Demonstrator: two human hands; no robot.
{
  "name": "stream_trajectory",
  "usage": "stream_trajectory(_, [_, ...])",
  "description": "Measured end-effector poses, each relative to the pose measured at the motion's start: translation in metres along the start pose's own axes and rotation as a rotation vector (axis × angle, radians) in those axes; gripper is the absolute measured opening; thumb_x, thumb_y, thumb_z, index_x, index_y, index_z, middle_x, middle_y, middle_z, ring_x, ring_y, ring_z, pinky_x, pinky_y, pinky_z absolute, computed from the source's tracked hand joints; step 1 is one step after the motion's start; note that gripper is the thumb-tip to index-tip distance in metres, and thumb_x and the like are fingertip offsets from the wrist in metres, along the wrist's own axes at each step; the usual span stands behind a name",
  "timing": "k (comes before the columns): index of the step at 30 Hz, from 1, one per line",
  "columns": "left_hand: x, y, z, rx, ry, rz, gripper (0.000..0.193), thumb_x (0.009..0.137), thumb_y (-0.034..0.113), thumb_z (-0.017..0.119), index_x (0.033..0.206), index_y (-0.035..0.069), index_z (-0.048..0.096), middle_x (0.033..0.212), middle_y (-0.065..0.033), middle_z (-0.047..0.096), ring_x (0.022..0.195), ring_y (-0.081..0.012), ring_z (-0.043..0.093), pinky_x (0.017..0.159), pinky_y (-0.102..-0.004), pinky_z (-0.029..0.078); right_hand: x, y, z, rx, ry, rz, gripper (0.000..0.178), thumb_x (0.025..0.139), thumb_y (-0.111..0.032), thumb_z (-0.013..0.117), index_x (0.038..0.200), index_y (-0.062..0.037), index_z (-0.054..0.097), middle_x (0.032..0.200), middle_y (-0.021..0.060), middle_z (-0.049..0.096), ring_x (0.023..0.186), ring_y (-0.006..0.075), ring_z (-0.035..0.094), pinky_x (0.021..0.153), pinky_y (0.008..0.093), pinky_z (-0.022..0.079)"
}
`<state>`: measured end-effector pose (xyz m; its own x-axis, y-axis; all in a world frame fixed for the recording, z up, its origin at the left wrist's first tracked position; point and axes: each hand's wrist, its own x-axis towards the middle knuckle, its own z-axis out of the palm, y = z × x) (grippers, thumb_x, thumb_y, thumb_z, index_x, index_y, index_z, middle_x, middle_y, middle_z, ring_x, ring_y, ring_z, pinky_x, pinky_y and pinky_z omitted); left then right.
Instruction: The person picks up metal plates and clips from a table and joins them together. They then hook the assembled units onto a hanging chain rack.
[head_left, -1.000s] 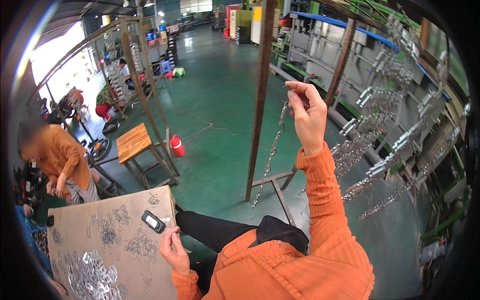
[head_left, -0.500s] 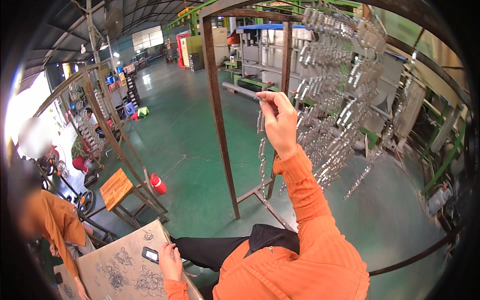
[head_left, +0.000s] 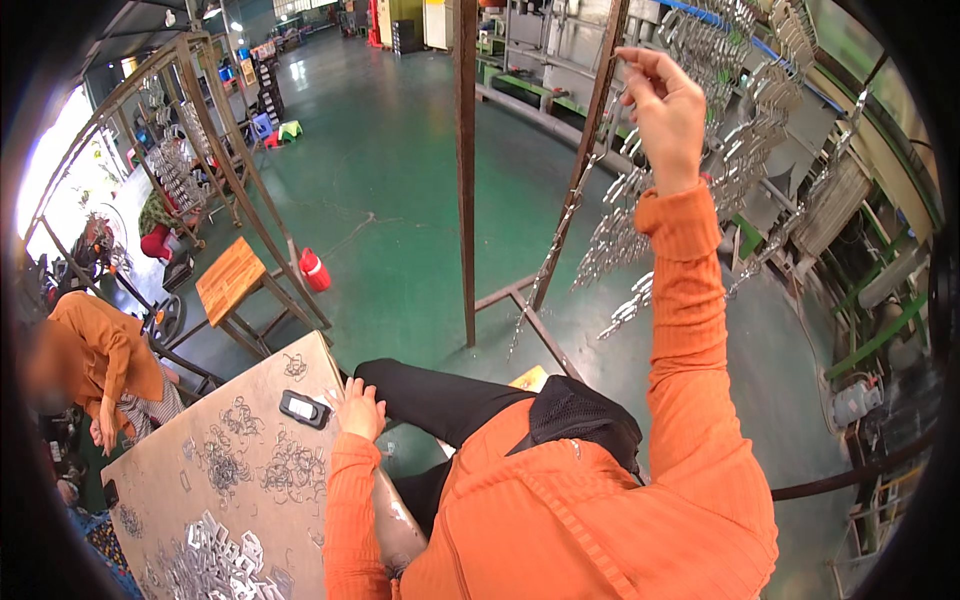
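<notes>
My right hand (head_left: 665,115) is raised beside the rusty frame post, thumb and fingers pinched on the top end of a chain of linked metal pieces (head_left: 568,212). The chain dangles slantwise down to the left from the pinch. Beside and behind my hand, rows of similar shiny hanging pieces (head_left: 755,150) fill the rack. My left hand (head_left: 358,408) rests at the edge of the cardboard-coloured tabletop (head_left: 165,440), fingers apart and holding nothing. Right by its fingertips lies a small black handheld device (head_left: 304,409) with a pale face.
Piles of wire hooks (head_left: 228,465) and flat metal plates (head_left: 225,560) cover parts of the table. A co-worker in orange (head_left: 110,350) sits on the left. Rusty frame posts (head_left: 466,180) rise ahead. A wooden-topped stool (head_left: 232,278) stands near a red bottle-shaped container (head_left: 315,270).
The view has tilted downward. My right hand, with the chain, appears higher and farther right. My left hand's fingers are now spread at the table edge. The co-worker's arm has drawn back from the table.
</notes>
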<state>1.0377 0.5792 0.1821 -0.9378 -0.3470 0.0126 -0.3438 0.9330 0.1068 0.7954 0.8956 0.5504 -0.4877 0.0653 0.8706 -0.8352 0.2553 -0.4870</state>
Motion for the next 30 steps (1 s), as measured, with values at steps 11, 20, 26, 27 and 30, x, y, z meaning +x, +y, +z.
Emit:
stream_trajectory(11, [-0.008, -0.014, 0.013, 0.123, -0.173, 0.009, 0.029, 0.079, 0.032, 0.06, 0.102, 0.015, 0.062, 0.115, 0.0009, 0.052, 0.119, -0.0164, 0.041, 0.095, -0.0736, 0.011, -0.007, -0.049, -0.054, -0.08, 0.043, 0.055, 0.013, 0.083, 0.0, 0.055, 0.093, -0.0002, 0.063, 0.069, -0.0012, 0.058, 0.053, 0.0033, 0.05, 0.046, 0.018, 0.041])
stream_trajectory(20, [-0.005, -0.017, 0.016, -0.02, -0.165, 0.014, 0.029, 0.079, 0.027, 0.061, 0.104, 0.013, 0.063, 0.121, -0.0043, 0.054, 0.122, -0.0198, 0.042, 0.098, -0.0714, 0.005, -0.006, -0.076, -0.125, -0.271, 0.208, -0.086, 0.016, 0.083, -0.003, 0.054, 0.096, -0.0017, 0.064, 0.071, -0.0022, 0.058, 0.052, 0.0026, 0.049, 0.046, 0.0168, 0.041])
stream_trajectory(26, [-0.008, -0.009, 0.011, 0.083, -0.217, 0.034, 0.029, 0.08, 0.031, 0.059, 0.103, 0.014, 0.064, 0.119, 0.0004, 0.056, 0.118, -0.018, 0.046, 0.096, -0.073, 0.007, 0.03, -0.067, -0.19, -0.413, 0.221, -0.057, 0.021, 0.084, -0.007, 0.055, 0.102, -0.0055, 0.064, 0.076, -0.0024, 0.06, 0.058, 0.0029, 0.051, 0.051, 0.0186, 0.043])
stream_trajectory(27, [-0.012, -0.018, 0.012, 0.105, -0.237, 0.019, 0.029, 0.081, 0.032, 0.058, 0.103, 0.015, 0.064, 0.119, 0.0005, 0.056, 0.118, -0.0176, 0.046, 0.096, -0.0732, 0.008, 0.033, -0.063, -0.189, -0.436, 0.237, -0.08, 0.022, 0.085, -0.011, 0.055, 0.105, -0.0074, 0.065, 0.081, -0.0023, 0.062, 0.063, 0.0022, 0.051, 0.056, 0.0197, 0.043])
stream_trajectory(30, [-0.014, -0.014, -0.011, 0.204, -0.347, -0.061, 0.032, 0.084, 0.035, 0.051, 0.106, 0.014, 0.062, 0.121, -0.0005, 0.054, 0.12, -0.0172, 0.044, 0.095, -0.0738, 0.012, 0.062, -0.029, -0.243, -0.511, 0.229, -0.042, 0.031, 0.087, -0.024, 0.057, 0.115, -0.0116, 0.062, 0.095, -0.0029, 0.062, 0.074, 0.0012, 0.05, 0.07, 0.0194, 0.043])
